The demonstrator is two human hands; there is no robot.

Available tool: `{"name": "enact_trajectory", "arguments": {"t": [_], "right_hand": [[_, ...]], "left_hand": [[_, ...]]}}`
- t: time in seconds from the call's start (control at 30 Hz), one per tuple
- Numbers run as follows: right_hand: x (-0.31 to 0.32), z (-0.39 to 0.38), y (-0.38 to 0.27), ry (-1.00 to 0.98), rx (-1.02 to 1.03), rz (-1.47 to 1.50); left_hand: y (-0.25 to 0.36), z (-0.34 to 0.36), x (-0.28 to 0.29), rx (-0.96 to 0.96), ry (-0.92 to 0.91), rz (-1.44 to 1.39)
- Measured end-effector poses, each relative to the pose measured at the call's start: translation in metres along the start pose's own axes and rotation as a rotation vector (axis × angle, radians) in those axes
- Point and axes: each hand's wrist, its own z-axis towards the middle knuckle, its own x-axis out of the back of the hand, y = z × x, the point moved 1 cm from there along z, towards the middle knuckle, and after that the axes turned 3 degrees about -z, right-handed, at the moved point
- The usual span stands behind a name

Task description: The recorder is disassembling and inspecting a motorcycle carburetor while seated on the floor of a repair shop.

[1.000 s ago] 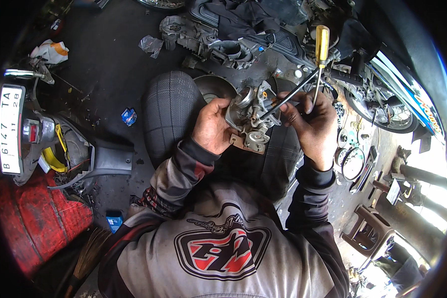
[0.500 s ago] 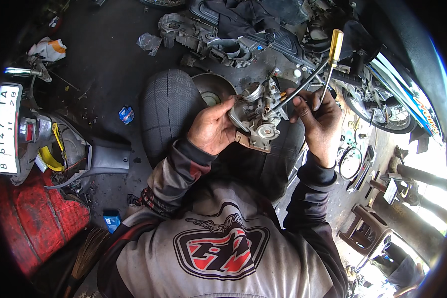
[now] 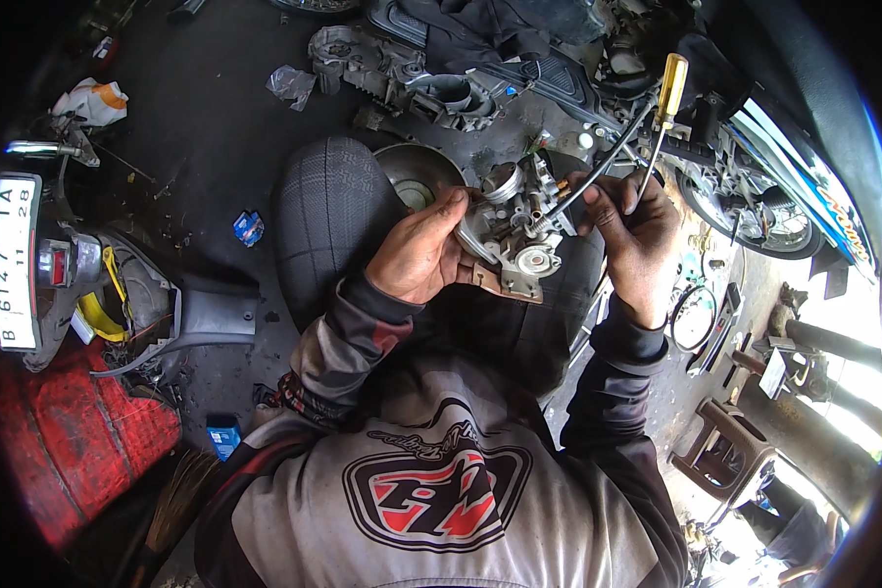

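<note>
Engine part (image 3: 515, 231) over the lap (image 3: 485, 328), left hand (image 3: 416, 253) gripping its side.
Right hand (image 3: 642, 240) pinches dark rod (image 3: 615, 144), tip at the part, screwdriver (image 3: 670, 93) too. Seemingly working rod against part; next move wants steady aim.

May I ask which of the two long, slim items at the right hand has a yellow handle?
The screwdriver in the right hand; the other, a dark rod, shows no yellow and slants toward the metal part.

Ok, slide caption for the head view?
Left hand holds a grey metal part; right hand holds a yellow-handled screwdriver beside a slender dark rod.
</note>
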Motion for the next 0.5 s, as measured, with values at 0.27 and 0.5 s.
{"name": "enact_trajectory", "arguments": {"t": [0.27, 0.5], "right_hand": [[-0.008, -0.002, -0.008, -0.008, -0.020, -0.042], [-0.014, -0.004, -0.014, -0.057, -0.032, 0.014]], "left_hand": [[0.005, -0.005, 0.003, -0.005, 0.058, 0.137], [-0.001, -0.002, 0.008, -0.009, 0.183, 0.225]]}}
